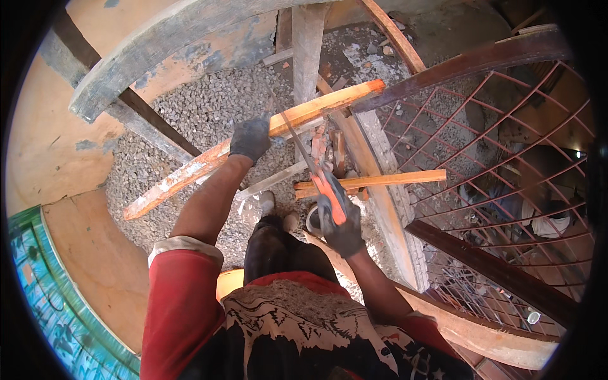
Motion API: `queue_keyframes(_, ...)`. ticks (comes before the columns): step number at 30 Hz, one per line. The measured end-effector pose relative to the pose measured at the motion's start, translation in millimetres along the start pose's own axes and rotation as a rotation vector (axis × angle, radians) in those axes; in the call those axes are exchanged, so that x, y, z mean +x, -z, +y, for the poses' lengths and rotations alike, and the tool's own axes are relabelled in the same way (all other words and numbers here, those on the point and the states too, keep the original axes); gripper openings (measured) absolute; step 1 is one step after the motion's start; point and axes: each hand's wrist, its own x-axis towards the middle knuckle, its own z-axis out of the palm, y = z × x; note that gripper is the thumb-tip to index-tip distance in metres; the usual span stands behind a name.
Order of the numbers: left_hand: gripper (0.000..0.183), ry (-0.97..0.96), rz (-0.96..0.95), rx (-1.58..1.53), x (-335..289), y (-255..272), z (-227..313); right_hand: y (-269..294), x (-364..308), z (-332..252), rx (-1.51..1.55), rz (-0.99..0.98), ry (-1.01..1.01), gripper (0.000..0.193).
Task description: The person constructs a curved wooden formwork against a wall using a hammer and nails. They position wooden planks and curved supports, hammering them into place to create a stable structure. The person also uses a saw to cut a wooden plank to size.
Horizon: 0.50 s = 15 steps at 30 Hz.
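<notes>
The dark-gloved left hand is clasping the long orange-brown wooden beam, which is lying slantwise above the grey gravel, apparently to steady it beside the thin metal blade crossing it. The dark-gloved right hand is wrapping around the orange-handled saw, seemingly to control its angle. The blade's far tip is blurring into the gravel; the left fingertips and the beam's underside supports are remaining indiscernible.
</notes>
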Motion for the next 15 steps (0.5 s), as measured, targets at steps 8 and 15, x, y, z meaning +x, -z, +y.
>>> queue_keyframes(8,0.029,0.003,0.024,0.01,-8,4,2,-5,16,11,-0.041,0.002,0.078,0.046)
queue_keyframes(15,0.037,-0.027,0.049,0.014,-3,2,-1,8,-14,5,0.271,-0.051,-0.173,0.046)
